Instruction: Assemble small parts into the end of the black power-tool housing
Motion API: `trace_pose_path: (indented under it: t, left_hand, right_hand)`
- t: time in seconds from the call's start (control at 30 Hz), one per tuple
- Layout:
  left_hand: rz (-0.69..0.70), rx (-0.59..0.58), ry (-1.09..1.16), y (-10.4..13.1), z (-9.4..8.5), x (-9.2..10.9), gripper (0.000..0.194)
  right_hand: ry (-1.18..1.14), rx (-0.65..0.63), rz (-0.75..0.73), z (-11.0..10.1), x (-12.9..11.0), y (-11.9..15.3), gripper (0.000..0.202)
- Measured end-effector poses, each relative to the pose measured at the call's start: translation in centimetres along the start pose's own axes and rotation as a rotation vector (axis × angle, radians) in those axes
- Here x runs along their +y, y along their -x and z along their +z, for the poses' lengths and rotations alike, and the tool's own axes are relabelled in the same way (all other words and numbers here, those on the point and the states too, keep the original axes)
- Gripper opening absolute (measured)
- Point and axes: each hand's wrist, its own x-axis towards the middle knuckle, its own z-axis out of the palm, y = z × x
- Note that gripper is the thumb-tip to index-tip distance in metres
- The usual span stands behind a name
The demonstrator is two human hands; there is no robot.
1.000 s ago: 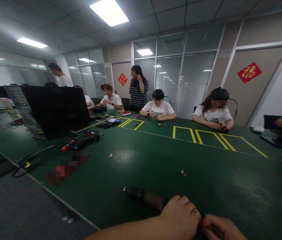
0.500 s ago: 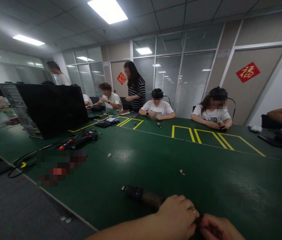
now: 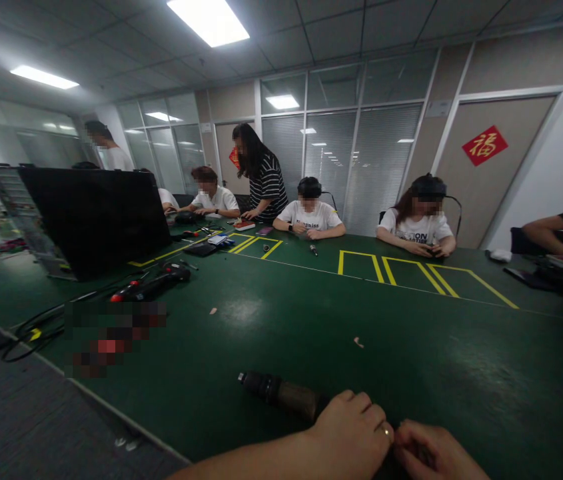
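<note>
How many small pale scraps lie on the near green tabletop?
2: one scrap beyond and left of the dark tool, another scrap beyond the left hand. More may be hidden.

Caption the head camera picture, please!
Bare left hand and right hand by a dark cylindrical tool on a green table.

Green table | yellow tape | red-black tool | 2 pale scraps

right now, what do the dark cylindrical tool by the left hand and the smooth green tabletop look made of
The dark cylindrical tool looks like matte plastic or rubber, given its dull brownish barrel; its small shiny tip suggests bare metal.

The smooth green tabletop seems semi-gloss vinyl or rubber, given its soft light reflections, though paint is possible.
</note>
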Motion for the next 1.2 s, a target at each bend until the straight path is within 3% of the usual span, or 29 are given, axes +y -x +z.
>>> trace_pose_path:
  t: [0.4,0.73,0.9,1.07,1.2]
  left_hand:
    - [-0.035,0.043,0.055,0.2,0.8,-0.2,0.010]
    - [-0.122,-0.078,0.208,0.0,-1.8,-0.5,0.014]
    - [-0.103,-0.066,0.142,0.2,-0.9,-0.4,0.011]
    - [-0.076,-0.030,0.065,0.2,-0.2,-0.1,0.021]
    - [-0.074,-0.021,0.040,0.0,0.0,0.1,0.013]
  right_hand:
    - [0.071,0.049,-0.074,0.3,-0.4,0.0,0.026]
    - [0.012,0.031,-0.073,0.5,0.0,0.0,0.027]
    - [0.023,0.047,-0.061,0.6,0.4,0.0,0.027]
    - [0.011,0.036,-0.047,0.4,-0.1,0.0,0.028]
    - [0.016,0.041,-0.031,0.1,-0.7,-0.1,0.028]
